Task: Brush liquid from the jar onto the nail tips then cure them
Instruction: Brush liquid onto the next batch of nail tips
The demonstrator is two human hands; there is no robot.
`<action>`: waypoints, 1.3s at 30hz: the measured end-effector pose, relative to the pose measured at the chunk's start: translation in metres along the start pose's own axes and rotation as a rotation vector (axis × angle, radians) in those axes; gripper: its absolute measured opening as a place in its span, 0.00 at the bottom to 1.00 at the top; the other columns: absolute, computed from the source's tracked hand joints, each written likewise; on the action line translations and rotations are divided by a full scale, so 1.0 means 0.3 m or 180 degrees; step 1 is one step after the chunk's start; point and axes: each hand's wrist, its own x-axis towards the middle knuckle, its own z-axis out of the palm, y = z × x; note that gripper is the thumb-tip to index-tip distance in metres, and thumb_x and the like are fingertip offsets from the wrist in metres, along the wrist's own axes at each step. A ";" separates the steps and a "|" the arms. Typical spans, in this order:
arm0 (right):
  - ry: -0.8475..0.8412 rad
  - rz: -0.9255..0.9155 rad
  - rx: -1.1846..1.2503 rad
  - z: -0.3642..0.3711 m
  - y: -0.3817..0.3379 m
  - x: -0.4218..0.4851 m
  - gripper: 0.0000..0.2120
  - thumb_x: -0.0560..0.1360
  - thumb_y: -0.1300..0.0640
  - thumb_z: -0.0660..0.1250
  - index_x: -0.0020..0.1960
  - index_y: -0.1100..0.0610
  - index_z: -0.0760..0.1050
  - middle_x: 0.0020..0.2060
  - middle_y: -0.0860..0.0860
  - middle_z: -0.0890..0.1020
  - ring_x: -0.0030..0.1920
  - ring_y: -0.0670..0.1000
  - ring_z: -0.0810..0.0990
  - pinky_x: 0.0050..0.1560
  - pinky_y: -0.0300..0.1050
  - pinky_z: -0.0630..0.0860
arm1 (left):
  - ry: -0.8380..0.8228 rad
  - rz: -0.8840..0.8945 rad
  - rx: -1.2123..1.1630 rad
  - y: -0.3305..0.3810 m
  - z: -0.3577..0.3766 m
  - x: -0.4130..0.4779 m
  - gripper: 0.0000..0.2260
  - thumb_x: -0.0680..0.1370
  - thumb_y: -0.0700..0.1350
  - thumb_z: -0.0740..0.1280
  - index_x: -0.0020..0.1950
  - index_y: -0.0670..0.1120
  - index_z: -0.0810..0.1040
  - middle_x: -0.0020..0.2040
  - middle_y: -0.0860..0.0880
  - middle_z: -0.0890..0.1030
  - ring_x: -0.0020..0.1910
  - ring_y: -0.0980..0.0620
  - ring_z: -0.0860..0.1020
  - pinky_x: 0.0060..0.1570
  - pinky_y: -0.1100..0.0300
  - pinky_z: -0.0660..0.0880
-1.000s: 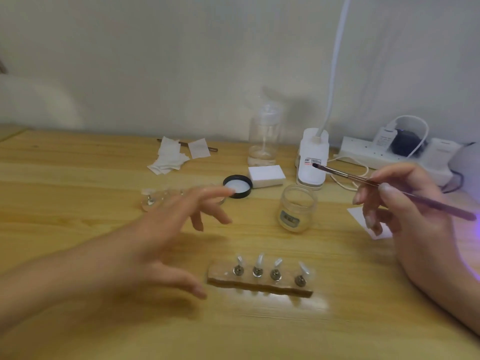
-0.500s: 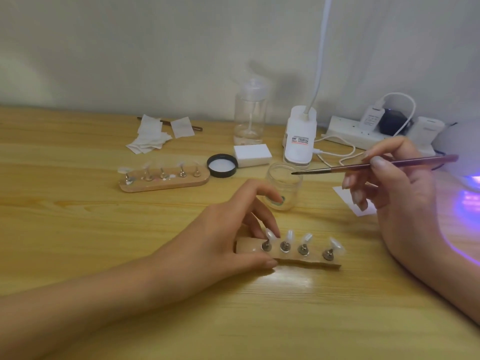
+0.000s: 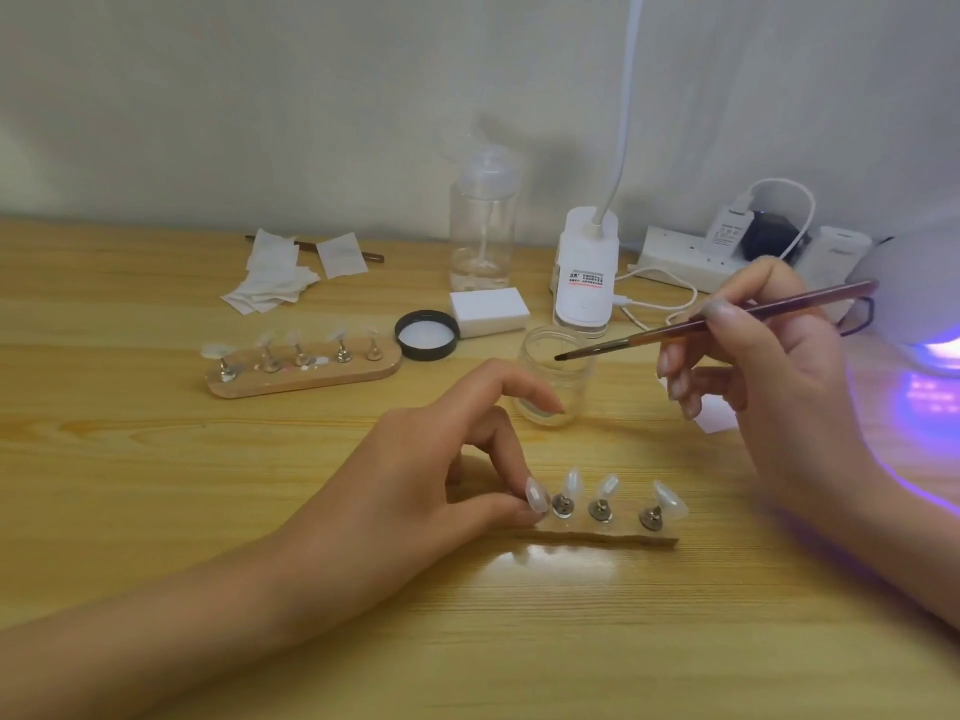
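Note:
A small wooden holder (image 3: pixel 613 532) with several clear nail tips on metal stands lies on the table near me. My left hand (image 3: pixel 447 470) pinches its left end between thumb and fingers. My right hand (image 3: pixel 769 376) holds a thin brown brush (image 3: pixel 727 317); the bristle tip hovers over the mouth of the open clear jar (image 3: pixel 558 381), which stands just behind the holder. At the far right edge the curing lamp (image 3: pixel 930 324) throws purple light on the table.
A second wooden holder (image 3: pixel 306 374) with nail tips lies at the left. Behind stand the jar's black lid (image 3: pixel 426 335), a white block (image 3: pixel 488 311), a clear pump bottle (image 3: pixel 483 231), a white desk lamp base (image 3: pixel 584 272), a power strip (image 3: pixel 691 257) and paper wipes (image 3: pixel 275 272).
My left hand came down from the air and took hold of the near holder's left end. My right hand swung the brush tip down over the jar.

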 end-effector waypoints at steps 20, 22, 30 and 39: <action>-0.0024 0.0005 -0.0186 0.088 0.016 0.064 0.12 0.82 0.62 0.60 0.40 0.54 0.67 0.25 0.50 0.73 0.26 0.50 0.66 0.24 0.36 0.62 | 0.1158 0.0500 -0.1202 -0.005 -0.061 0.201 0.15 0.73 0.39 0.73 0.56 0.49 0.74 0.43 0.55 0.80 0.41 0.52 0.84 0.41 0.66 0.76; -0.0084 -0.0074 -0.0207 0.089 0.026 0.057 0.11 0.81 0.60 0.60 0.40 0.54 0.66 0.26 0.50 0.73 0.25 0.48 0.66 0.25 0.35 0.64 | 0.1210 0.0530 -0.1300 -0.041 -0.050 0.200 0.14 0.74 0.36 0.73 0.55 0.47 0.74 0.43 0.54 0.81 0.42 0.53 0.84 0.42 0.66 0.77; -0.0178 0.0003 -0.0078 0.093 0.046 0.052 0.10 0.79 0.57 0.62 0.41 0.58 0.65 0.26 0.52 0.73 0.24 0.50 0.64 0.23 0.43 0.59 | 0.1205 0.0586 -0.1216 -0.070 -0.052 0.196 0.13 0.76 0.38 0.72 0.56 0.49 0.73 0.46 0.53 0.83 0.44 0.50 0.85 0.39 0.65 0.76; 0.0306 0.0262 0.0201 0.071 0.057 0.056 0.09 0.79 0.56 0.62 0.40 0.54 0.67 0.26 0.48 0.74 0.25 0.47 0.67 0.23 0.36 0.62 | 0.1183 0.0278 -0.0770 -0.081 -0.048 0.196 0.17 0.71 0.48 0.74 0.56 0.53 0.74 0.42 0.55 0.84 0.49 0.58 0.82 0.45 0.61 0.78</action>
